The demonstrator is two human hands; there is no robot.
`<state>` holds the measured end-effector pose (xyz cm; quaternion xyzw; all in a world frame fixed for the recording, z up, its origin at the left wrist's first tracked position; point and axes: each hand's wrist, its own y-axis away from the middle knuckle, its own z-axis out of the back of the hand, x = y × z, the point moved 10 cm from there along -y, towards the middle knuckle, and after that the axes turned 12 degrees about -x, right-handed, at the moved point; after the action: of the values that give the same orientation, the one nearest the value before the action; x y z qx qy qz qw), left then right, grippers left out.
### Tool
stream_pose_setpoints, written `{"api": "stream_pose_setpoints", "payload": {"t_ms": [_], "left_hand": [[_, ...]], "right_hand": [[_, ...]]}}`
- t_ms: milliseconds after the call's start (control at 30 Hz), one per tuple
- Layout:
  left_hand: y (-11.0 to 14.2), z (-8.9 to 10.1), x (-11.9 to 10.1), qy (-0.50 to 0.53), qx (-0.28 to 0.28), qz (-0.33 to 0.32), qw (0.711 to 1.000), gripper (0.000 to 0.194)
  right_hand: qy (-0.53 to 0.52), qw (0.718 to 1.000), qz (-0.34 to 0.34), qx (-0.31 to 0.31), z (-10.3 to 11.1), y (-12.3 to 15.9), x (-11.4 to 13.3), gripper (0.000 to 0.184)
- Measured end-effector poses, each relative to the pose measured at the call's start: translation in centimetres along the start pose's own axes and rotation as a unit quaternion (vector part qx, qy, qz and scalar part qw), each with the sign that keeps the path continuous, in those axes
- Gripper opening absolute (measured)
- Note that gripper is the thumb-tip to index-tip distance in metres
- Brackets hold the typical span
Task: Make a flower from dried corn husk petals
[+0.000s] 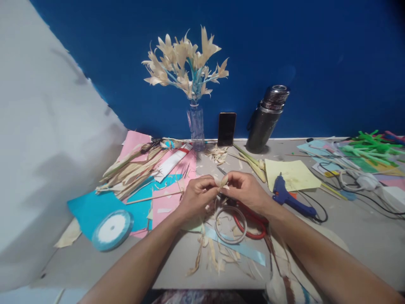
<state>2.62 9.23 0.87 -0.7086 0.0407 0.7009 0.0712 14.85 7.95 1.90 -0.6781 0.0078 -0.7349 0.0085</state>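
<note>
My left hand (198, 195) and my right hand (246, 191) meet above the middle of the table. Both pinch a small pale dried-husk petal (223, 181) between thumb and fingertips. Just under them lie scissors with red handles (257, 232), partly hidden by my right hand, and a whitish ring (230, 241). Husk scraps (212, 253) and a light blue ribbon strip (253, 253) are scattered below. Behind my hands, a clear bottle (196, 124) holds a bunch of husk flowers (186, 55) on blue stems.
At left are dried husk strips (133, 171), blue paper (82, 207) and a ribbon spool (112, 230). A blue glue gun (292, 202) lies right of my hands, near yellow paper (303, 173). A phone (227, 128) and a thermos (265, 124) stand against the wall.
</note>
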Motion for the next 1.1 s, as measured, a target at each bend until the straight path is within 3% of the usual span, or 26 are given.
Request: {"api": "stream_pose_setpoints", "payload": {"t_ms": [100,200,367,500,733,867,933,967,1067,1100], "left_hand": [[0.2,-0.2,0.7,0.028,0.017,0.048,0.998,0.013],[0.2,-0.2,1.0,0.064,0.004,0.084,0.994,0.016],[-0.2,0.6,0.8,0.035,-0.055,0.063,0.996,0.014],[-0.4,0.9,0.8,0.008,-0.069,0.045,0.997,0.014],[-0.3,0.0,2.0,0.07,-0.014,0.115,0.991,0.022],[0.4,-0.5,2.4,0.116,-0.016,0.17,0.978,0.026],[0.7,-0.5,2.4,0.123,-0.022,0.182,0.975,0.027],[0.8,-0.5,2.4,0.123,-0.024,0.184,0.975,0.027],[0.9,-0.6,2.2,0.132,-0.026,0.189,0.973,0.027],[0.9,-0.7,2.2,0.134,-0.024,0.192,0.972,0.027]], "right_hand": [[0.01,1.0,-0.003,0.016,-0.1,0.1,0.2,0.023],[0.048,0.999,0.019,-0.009,0.7,-0.1,0.8,0.02],[0.06,0.993,0.043,-0.091,2.9,-0.5,1.8,0.022],[0.076,0.994,0.044,-0.062,2.4,-0.3,2.1,0.034],[0.149,0.988,0.013,-0.048,2.1,-0.5,1.6,0.022],[0.193,0.98,0.024,-0.038,3.5,-1.1,3.3,0.022],[0.295,0.952,0.057,-0.052,5.7,-0.9,4.6,0.021],[0.375,0.923,0.066,-0.054,7.0,-0.6,4.7,0.02],[0.595,0.799,0.033,-0.079,12.4,1.4,3.1,0.019],[0.635,0.769,0.018,-0.072,13.9,2.3,2.0,0.019]]}}
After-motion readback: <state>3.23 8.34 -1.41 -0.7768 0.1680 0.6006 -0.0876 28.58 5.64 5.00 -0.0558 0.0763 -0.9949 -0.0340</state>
